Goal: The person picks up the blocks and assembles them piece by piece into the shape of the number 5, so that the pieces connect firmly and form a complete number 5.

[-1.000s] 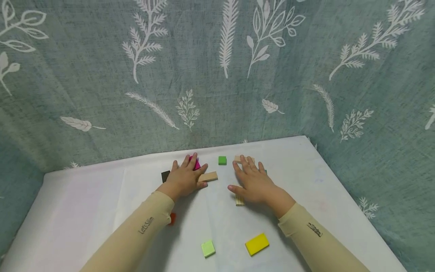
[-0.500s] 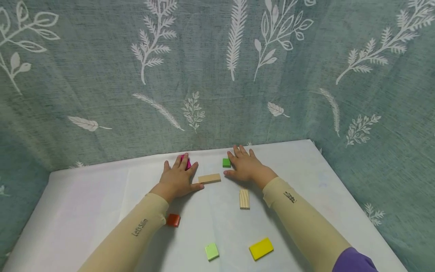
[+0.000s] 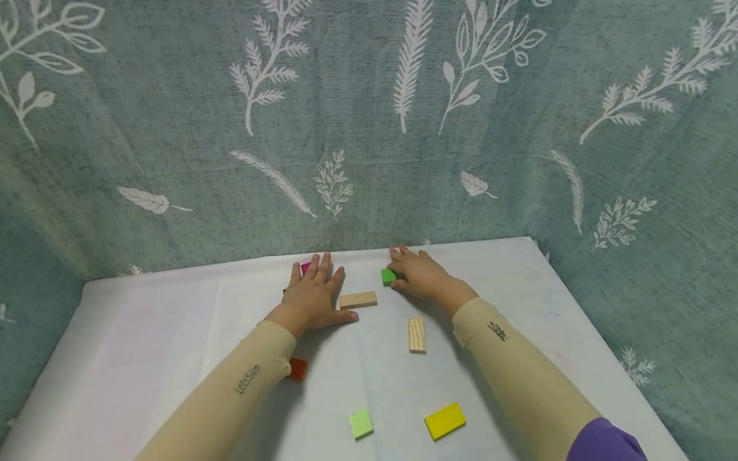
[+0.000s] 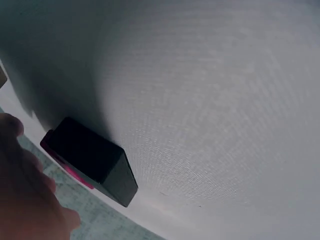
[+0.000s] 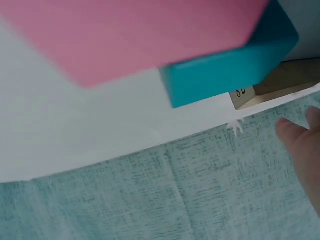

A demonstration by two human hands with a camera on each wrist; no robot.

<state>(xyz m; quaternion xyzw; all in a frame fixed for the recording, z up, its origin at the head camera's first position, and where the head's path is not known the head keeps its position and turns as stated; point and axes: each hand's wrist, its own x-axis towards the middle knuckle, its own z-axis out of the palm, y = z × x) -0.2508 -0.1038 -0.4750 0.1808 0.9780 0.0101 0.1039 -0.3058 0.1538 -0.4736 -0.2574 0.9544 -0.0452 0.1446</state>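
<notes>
My left hand [image 3: 312,302] is spread flat at the back left, fingers straight, with a magenta block [image 3: 305,267] partly under the fingertips. In the left wrist view a black block [image 4: 90,155] stands right beside the fingers, in front of the magenta one; the head view mostly hides it. My right hand [image 3: 423,275] pinches a small green block [image 3: 388,277] between thumb and finger near the back edge. In the right wrist view a teal block [image 5: 225,75] and a plain wooden block [image 5: 285,82] sit near this hand; both are hidden in the head view.
On the white tabletop [image 3: 501,397] lie two wooden blocks [image 3: 358,300], a red block [image 3: 298,369], a light green block [image 3: 361,424] and a yellow block [image 3: 445,421]. A blurred pink surface [image 5: 140,35] fills the upper right wrist view. A leaf-patterned curtain [image 3: 369,192] borders the back.
My right hand has moved left and back, off the near wooden block, and its thumb and finger have closed on the green block. The left hand, fingers spread, has shifted only slightly.
</notes>
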